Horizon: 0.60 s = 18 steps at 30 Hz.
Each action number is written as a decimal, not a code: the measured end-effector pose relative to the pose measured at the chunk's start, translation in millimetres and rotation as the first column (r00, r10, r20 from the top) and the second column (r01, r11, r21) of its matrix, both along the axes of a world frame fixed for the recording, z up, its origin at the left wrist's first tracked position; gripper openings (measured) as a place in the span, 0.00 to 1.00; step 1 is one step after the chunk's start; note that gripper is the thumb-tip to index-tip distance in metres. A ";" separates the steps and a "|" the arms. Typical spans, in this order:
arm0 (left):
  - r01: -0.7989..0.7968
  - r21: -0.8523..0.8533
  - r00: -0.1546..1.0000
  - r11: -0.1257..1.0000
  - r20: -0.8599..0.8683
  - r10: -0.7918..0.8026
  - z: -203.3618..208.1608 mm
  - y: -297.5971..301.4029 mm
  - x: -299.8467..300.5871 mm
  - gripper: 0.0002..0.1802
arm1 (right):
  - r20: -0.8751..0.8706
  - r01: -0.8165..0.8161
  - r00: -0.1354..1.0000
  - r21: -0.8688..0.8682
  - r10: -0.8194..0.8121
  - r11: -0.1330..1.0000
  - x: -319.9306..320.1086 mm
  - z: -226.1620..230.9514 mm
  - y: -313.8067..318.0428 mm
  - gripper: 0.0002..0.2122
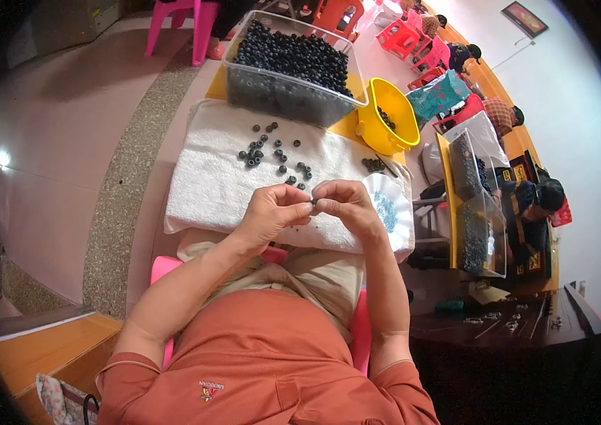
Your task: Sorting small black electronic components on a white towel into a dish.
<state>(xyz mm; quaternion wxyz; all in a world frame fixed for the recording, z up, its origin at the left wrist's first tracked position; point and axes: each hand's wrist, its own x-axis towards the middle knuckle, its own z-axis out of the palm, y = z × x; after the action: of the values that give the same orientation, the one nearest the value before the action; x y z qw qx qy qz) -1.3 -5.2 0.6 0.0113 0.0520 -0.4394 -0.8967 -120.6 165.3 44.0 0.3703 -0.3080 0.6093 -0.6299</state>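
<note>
My left hand [273, 212] and my right hand [348, 205] meet over the near part of a white towel [208, 159]. Thumbs and fingertips pinch together around a small dark piece [313, 202], mostly hidden by the fingers; its exact kind does not show. Just beyond the hands lie several loose black round parts [258, 152], bead-like, some with a visible hole. Beside my right hand is a white scalloped plate [403, 195] holding tiny blue bits [385, 210]. A small cluster of dark pieces [373, 165] and a thin dark stick [390, 167] lie past the plate.
A clear plastic bin [279, 95] full of black round parts stands at the far side. Next to it is a yellow tub [373, 134] with a few dark pieces inside. To the right are more clear bins [483, 234] and several seated people. Pink stool legs [205, 35] stand far left.
</note>
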 end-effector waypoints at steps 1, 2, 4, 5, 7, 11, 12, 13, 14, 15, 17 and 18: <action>0.003 -0.024 1.000 1.000 -0.006 -0.003 1.5 0.1 0.2 0.09 | 0.008 -0.007 1.000 -0.004 0.007 1.000 -0.1 0.4 0.8 0.06; 0.005 -0.048 1.000 0.999 -0.012 -0.006 3.0 0.2 0.5 0.08 | 0.015 -0.013 1.000 -0.008 0.014 1.000 -0.2 0.6 1.7 0.06; 0.010 -0.074 1.000 0.997 -0.025 -0.012 6.6 0.2 1.1 0.08 | 0.012 -0.021 1.000 0.005 0.021 1.000 -0.8 1.2 3.8 0.06; 0.012 -0.102 0.999 0.995 -0.039 -0.016 7.4 0.4 1.1 0.08 | 0.008 -0.029 1.000 0.017 0.029 0.999 -0.7 1.4 4.7 0.06; 0.028 -0.142 0.998 0.989 -0.056 -0.036 6.6 0.7 0.9 0.07 | 0.027 -0.032 0.999 0.013 0.032 0.999 1.9 3.8 4.5 0.06; 0.057 -0.200 0.994 0.978 -0.079 -0.074 5.4 -0.1 0.1 0.08 | 0.064 -0.064 0.996 0.018 0.063 0.998 1.6 2.0 8.5 0.05; 0.060 -0.199 0.994 0.978 -0.078 -0.077 5.6 0.7 -0.1 0.08 | 0.065 -0.061 0.996 0.019 0.060 0.998 1.2 3.5 10.2 0.05; 0.056 -0.184 0.994 0.981 -0.080 -0.072 5.5 1.3 0.0 0.09 | 0.073 -0.083 0.994 0.041 0.080 0.996 1.9 7.6 10.2 0.05; 0.052 -0.169 0.994 0.984 -0.083 -0.067 5.3 1.8 0.2 0.10 | 0.082 -0.106 0.992 0.062 0.100 0.992 2.8 11.6 10.1 0.05; 0.054 -0.167 0.994 0.984 -0.080 -0.068 5.2 2.1 0.6 0.10 | 0.085 -0.104 0.991 0.063 0.099 0.993 4.1 14.9 10.0 0.05; 0.097 -0.170 0.990 0.981 -0.084 -0.113 6.4 2.7 1.3 0.10 | 0.109 -0.116 0.989 0.106 0.104 0.988 6.7 21.9 11.0 0.05; 0.100 -0.168 0.990 0.981 -0.082 -0.115 6.9 2.5 1.6 0.10 | 0.111 -0.113 0.989 0.107 0.101 0.988 6.5 23.9 11.4 0.05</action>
<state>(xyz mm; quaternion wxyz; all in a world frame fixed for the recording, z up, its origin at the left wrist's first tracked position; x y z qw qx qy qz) 0.3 -2.6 7.4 -0.0129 -0.0141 -0.5127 -0.8584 -114.2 176.7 67.9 0.4522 -0.2852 0.6060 -0.5890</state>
